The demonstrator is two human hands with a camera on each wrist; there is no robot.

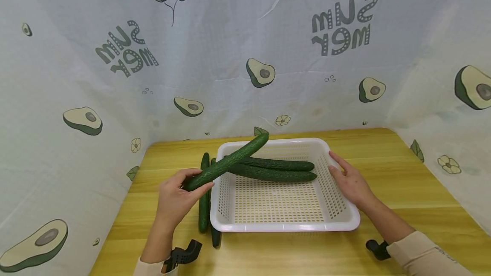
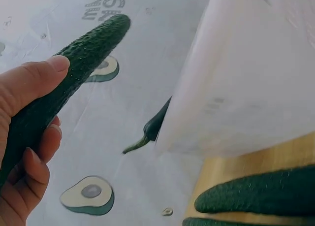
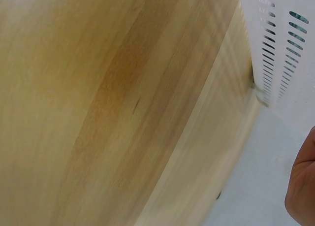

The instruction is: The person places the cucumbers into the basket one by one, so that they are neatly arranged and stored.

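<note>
My left hand [image 1: 177, 199] grips a long dark green cucumber [image 1: 238, 155] near its lower end. The cucumber slants up to the right, above the left rim of a white plastic basket [image 1: 284, 227]. The left wrist view shows the thumb on top of this cucumber [image 2: 86, 58] and the other fingers curled beneath. Inside the basket, two cucumbers [image 1: 278, 174] lie side by side toward the back. My right hand [image 1: 353, 184] holds the basket's right rim; few of its fingers show in the right wrist view.
Two more cucumbers [image 1: 204, 208] lie on the wooden table [image 1: 134, 233] along the basket's left side, one partly hidden by the rim. A pale cloth [image 1: 222, 54] printed with avocados hangs behind the table and at both sides.
</note>
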